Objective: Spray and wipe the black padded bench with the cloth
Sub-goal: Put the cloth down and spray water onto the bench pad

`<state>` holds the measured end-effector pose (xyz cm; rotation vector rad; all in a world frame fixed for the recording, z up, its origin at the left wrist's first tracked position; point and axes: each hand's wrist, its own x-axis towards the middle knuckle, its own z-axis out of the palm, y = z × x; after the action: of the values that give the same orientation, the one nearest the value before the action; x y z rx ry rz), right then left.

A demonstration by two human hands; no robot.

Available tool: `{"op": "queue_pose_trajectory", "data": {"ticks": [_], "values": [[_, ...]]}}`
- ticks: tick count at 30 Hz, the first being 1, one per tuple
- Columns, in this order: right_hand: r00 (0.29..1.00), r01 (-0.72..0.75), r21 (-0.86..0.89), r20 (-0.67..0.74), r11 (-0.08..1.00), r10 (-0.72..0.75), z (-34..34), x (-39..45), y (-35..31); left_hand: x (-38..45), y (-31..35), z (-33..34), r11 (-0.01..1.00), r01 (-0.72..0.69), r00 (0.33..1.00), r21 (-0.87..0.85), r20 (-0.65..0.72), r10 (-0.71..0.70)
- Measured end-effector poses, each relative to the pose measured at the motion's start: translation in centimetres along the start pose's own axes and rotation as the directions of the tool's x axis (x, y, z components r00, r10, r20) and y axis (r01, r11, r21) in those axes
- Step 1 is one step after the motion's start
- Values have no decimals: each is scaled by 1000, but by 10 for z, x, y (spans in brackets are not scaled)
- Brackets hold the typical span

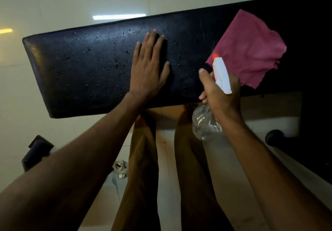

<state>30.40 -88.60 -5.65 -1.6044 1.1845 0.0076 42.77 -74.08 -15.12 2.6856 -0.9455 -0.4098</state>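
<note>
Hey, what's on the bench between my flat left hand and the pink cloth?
Only wet black padding of the bench with scattered droplets lies between the left hand and the cloth. The spray bottle, gripped by the right hand, hovers nearer. Head view.

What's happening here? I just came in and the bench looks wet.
A person is cleaning the black padded bench. The right hand grips a clear spray bottle; the left hand rests flat on the pad, which is dotted with droplets. The pink cloth lies untouched on the bench, so wiping hasn't started.

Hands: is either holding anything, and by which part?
Right hand grips the clear plastic spray bottle at its neck, below the white trigger head. Left hand holds nothing.
</note>
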Motion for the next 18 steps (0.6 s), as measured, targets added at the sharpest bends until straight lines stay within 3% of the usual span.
{"op": "queue_pose_trajectory", "data": {"ticks": [6,18], "values": [[992,-1,-86,129,996,12,-15,-21,26,2,10,6,995,96,995,-21,42,-95],[967,-205,-132,126,970,221,-41,-75,87,4,14,-3,993,117,989,-18,90,-115]]}}
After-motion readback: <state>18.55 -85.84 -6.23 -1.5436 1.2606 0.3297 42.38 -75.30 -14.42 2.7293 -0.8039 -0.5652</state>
